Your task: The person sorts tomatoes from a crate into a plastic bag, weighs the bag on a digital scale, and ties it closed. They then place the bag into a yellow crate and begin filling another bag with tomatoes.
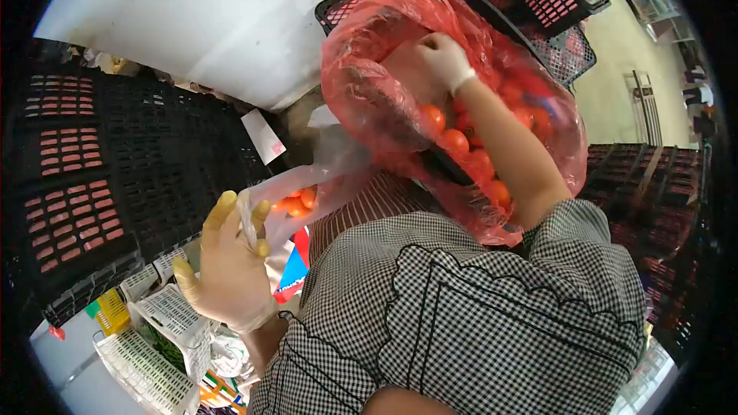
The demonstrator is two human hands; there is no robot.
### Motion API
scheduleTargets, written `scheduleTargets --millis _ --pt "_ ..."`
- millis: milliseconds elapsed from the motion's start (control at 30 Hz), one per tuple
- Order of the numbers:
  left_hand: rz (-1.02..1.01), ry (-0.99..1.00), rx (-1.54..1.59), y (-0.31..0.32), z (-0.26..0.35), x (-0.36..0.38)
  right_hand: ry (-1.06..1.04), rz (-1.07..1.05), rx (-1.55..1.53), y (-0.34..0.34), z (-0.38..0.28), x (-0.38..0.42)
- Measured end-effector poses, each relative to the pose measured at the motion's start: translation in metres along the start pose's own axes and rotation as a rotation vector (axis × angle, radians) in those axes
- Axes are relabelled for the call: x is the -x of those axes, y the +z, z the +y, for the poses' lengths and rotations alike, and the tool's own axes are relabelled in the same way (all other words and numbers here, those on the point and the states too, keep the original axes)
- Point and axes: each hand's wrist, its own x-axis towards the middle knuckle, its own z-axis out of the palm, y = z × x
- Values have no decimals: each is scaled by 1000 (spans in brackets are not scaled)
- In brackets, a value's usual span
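My left hand [231, 265], in a thin pale glove with yellowed fingertips, has its fingers hooked on the edge of a clear plastic bag [288, 184]; the thumb stands apart. The bag stretches toward the crate, and several orange-red tomatoes [298, 203] show in or behind it. My right hand [446, 61], also gloved, is closed above the open red plastic bag [361, 69] lining a black crate. What its fingers hold, if anything, I cannot make out. Inside the red bag lie several loose tomatoes [455, 142], partly hidden by my forearm.
Black slatted crates [73, 215] stack up at left, with more crates [646, 192] at right and behind the red bag. A white panel [200, 15] stands at the upper left. White baskets [146, 369] with greens sit at lower left. A bench [647, 107] is beyond.
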Motion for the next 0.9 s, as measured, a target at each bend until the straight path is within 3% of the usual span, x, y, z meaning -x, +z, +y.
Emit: scheduleTargets --millis 67,100,167,233,300,433,533,600,633,700,833,900 --pt "-34 -4 14 1 0 -2 125 200 480 9 60 -46" --pt "-33 -6 7 3 0 -2 129 198 474 8 52 -48" --pt "-3 1 -1 10 -1 -2 -43 325 780 7 43 -51" --pt "8 -16 -9 12 -1 -2 0 251 813 16 67 -79" --pt "26 -26 -9 12 -4 -1 33 -30 638 17 91 -105" --pt "39 -65 -16 9 -7 4 -51 -227 628 -15 98 -109" --pt "27 -53 10 3 -11 0 -97 -297 545 -69 24 -58" --pt "17 -48 13 1 -13 1 -242 -585 898 -85 -6 -32" --pt "28 -46 0 3 -15 -1 -236 -582 899 -83 -8 -24" --pt "36 -44 -11 5 -20 -5 -260 -915 1288 -74 -17 -14" --pt "73 -46 -44 7 -20 1 -485 -1032 1624 -49 -15 7" --pt "86 -26 -39 8 -19 3 -446 -1100 1650 -53 -23 4"
